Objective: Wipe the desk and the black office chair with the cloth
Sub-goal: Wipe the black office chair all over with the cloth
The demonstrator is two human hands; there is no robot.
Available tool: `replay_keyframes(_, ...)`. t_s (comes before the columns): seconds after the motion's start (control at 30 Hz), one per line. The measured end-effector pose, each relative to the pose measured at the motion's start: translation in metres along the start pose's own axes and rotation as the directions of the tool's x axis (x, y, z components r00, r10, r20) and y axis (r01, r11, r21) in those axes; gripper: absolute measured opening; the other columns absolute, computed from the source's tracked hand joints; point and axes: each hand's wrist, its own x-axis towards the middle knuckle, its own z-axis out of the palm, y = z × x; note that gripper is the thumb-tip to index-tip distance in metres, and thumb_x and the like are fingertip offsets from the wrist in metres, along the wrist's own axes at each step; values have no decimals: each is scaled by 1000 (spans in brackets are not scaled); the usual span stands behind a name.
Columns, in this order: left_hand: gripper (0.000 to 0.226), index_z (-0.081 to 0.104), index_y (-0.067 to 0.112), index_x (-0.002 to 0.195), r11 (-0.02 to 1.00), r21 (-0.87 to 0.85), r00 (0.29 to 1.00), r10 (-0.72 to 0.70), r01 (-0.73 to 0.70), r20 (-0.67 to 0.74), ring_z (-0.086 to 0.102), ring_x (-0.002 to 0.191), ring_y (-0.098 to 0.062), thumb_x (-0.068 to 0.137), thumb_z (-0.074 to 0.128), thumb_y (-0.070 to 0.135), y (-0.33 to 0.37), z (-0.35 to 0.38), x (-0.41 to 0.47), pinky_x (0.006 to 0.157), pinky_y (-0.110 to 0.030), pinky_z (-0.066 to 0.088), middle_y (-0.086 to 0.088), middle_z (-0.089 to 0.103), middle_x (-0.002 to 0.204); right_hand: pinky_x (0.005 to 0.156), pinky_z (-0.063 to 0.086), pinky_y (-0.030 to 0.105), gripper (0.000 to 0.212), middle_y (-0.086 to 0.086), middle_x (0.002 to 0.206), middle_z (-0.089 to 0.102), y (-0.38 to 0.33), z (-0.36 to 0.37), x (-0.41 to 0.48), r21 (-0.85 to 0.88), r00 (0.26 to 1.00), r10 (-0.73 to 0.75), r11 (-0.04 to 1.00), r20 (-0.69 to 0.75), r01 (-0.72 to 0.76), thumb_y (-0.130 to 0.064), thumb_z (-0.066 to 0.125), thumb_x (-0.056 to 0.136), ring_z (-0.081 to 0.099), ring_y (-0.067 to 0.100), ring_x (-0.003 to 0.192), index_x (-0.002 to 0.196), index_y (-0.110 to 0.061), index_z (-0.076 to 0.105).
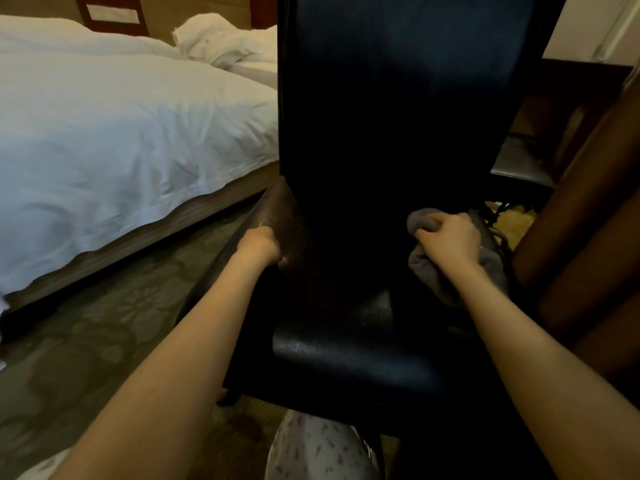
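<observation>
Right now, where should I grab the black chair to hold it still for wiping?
Probably the side panel at the black office chair's left, coming from the left: its raised edge sticks out beside the seat, thin enough to curl fingers round, as the left hand does. The right hand holds the cloth.

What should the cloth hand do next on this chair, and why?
Probably drag the bunched grey cloth toward the seat front along the right side of the black leather office chair: the right hand grips it there, low beside the backrest, and the left hand holds the left armrest.
</observation>
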Motion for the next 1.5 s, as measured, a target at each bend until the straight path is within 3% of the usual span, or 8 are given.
replay_keyframes(0.23, 19, 63, 4, 105, 992, -119, 999, -39, 37, -10, 53, 112, -32, 90, 54, 14, -6, 4, 1, 88, -33, 42, -18, 55, 123, 87, 43, 35, 31, 9, 121, 58, -129, 65, -26, 1, 952, -243, 969, 188, 247, -31, 54, 84, 54, 34, 111, 113, -27, 64)
replay_keyframes(0.67, 11, 57, 7, 96, 999, -11, 999, 33, -33, 13, 51, 110, -36, 92, 53, 17, -7, 4, 5, 82, -35, 39, -22, 50, 125, 84, 46, 39, 29, 15, 112, 59, 18, 11, -14, -60, 980, 181, 981, -84, -186, -30, 56, 80, 56, 38, 104, 106, -21, 64)
replay_keyframes(0.8, 22, 45, 16, 71, 993, 8, 994, 114, -114, 0, 50, 108, -36, 93, 50, 15, -10, 6, 5, 80, -34, 37, -21, 49, 123, 88, 45, 39, 24, 13, 111, 62, 46, -13, -30, -46, 922, 336, 936, -192, -350, -21, 59, 84, 57, 35, 106, 108, -22, 66)
replay_keyframes(0.97, 13, 54, 10, 103, 963, 93, 966, 257, -252, -41, 46, 115, -37, 90, 51, 10, -7, 10, 2, 94, -44, 43, -17, 47, 124, 89, 48, 41, 36, 13, 121, 59, 55, -34, -54, -31, 845, 472, 868, -253, -495, -26, 62, 85, 54, 37, 109, 120, -31, 62)
replay_keyframes(1.13, 14, 57, 19, 85, 821, -58, 820, 571, -568, 48, 56, 103, -26, 89, 53, 6, 33, 25, -19, 88, -35, 44, -6, 57, 102, 85, 46, 32, 32, 9, 115, 66, -19, -38, -86, 5, 932, 211, 976, -296, -219, -23, 62, 83, 58, 30, 109, 115, -25, 67)
replay_keyframes(1.27, 7, 66, 12, 90, 868, -7, 856, 491, -497, 164, 56, 93, -20, 85, 61, 10, 38, 15, -32, 83, -30, 45, -9, 63, 101, 69, 44, 22, 23, 4, 99, 70, -95, -14, -124, 85, 988, 12, 996, -155, 1, -18, 58, 78, 64, 16, 91, 97, -20, 70)
replay_keyframes(1.37, 6, 64, 13, 88, 893, 0, 875, 442, -451, 199, 52, 78, -14, 84, 64, 8, 24, 6, -36, 65, -23, 42, -6, 59, 90, 88, 44, 35, 33, 5, 123, 57, -121, 30, -147, -4, 997, -44, 999, -60, 44, -30, 58, 82, 54, 33, 110, 114, -28, 64)
replay_keyframes(1.5, 3, 62, 15, 89, 911, 92, 898, 373, -402, 232, 56, 97, -19, 87, 61, 13, 25, 5, -38, 83, -27, 43, -5, 58, 101, 88, 43, 38, 32, 6, 126, 48, -102, 39, -146, -38, 999, -10, 999, -43, 9, -33, 58, 83, 49, 38, 110, 115, -29, 62)
